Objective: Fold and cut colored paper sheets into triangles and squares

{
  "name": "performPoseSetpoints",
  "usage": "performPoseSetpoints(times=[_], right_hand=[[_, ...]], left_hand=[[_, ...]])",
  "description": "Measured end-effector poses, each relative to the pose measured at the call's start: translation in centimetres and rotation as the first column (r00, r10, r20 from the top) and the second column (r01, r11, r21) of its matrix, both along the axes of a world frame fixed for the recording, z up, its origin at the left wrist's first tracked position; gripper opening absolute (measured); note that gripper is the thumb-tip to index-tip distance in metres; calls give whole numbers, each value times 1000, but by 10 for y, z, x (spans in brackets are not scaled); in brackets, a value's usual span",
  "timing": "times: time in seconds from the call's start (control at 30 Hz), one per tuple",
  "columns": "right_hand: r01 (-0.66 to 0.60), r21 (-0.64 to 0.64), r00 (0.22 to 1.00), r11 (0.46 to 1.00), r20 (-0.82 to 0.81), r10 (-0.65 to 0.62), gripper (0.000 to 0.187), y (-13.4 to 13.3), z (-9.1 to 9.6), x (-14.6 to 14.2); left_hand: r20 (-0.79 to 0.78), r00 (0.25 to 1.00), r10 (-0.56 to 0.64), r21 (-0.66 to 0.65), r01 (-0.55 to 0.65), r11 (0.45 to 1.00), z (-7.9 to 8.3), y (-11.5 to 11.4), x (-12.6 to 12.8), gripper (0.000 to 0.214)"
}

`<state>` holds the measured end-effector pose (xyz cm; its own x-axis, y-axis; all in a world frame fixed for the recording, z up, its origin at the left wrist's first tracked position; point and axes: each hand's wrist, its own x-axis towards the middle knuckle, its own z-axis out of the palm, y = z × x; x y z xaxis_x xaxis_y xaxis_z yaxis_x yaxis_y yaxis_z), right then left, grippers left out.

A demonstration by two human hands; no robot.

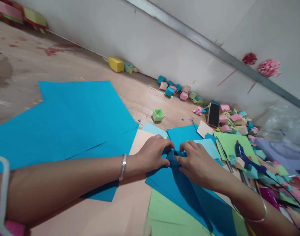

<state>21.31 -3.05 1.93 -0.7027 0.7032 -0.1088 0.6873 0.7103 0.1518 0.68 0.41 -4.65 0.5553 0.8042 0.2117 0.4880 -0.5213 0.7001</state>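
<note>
While the left hand [154, 152] pinches a small folded blue paper [172, 158], the right hand [198, 162] grips its other side — both, I see, above blue sheets [167, 182].

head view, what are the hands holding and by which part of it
A small folded blue paper piece: the left hand grips its left side, the right hand its right. The exact contact is partly hidden.

Bare hands [151, 152], silvery left bracelet [123, 166], thin round right bangle [253, 221], pink sleeve [10, 228]
</note>
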Motion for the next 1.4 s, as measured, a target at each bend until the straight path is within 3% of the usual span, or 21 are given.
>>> performPoseSetpoints(times=[0.13, 0.43, 0.6, 0.77, 1.03, 1.17, 1.27, 1.33, 1.4], right_hand=[[0, 12, 999, 1000, 41, 0, 27, 3, -2, -1], [-25, 25, 994, 999, 107, 22, 9, -2, -3, -16], [-43, 66, 984, 997, 173, 31, 12, -6, -6, -22], [-60, 80, 976, 995, 214, 42, 12, -6, -9, -24], [-64, 7, 974, 998, 218, 60, 11, -2, -7, -23], [-41, -57, 971, 998, 231, 53, 11, -1, -5, -23], [-15, -48, 993, 999, 117, 21, 14, 1, -3, -15], [41, -69, 995, 997, -92, -47, 14, 3, -1, -5], [95, -170, 931, 981, -334, -148, 18, 6, 3, 6]], left_hand=[[-26, 1000, 17, 68, -15, 998, 3, 0, -1, 47], [-34, 999, 25, 91, -22, 996, 0, -3, 0, 47], [-128, 991, -31, 79, 42, 996, 5, 2, -1, 49], [-108, 992, -66, 73, 74, 995, 5, 6, -3, 40], [-137, 990, -38, 82, 50, 995, 8, 3, -1, 30], [-59, 997, -44, 102, 50, 994, 5, 3, -2, 24], [-23, 999, -47, 69, 48, 996, 7, 3, -3, 32], [67, 998, -15, 27, 13, 1000, 13, 2, -4, 39], [245, 968, 50, -38, -42, 998, 19, 1, -5, 35]])
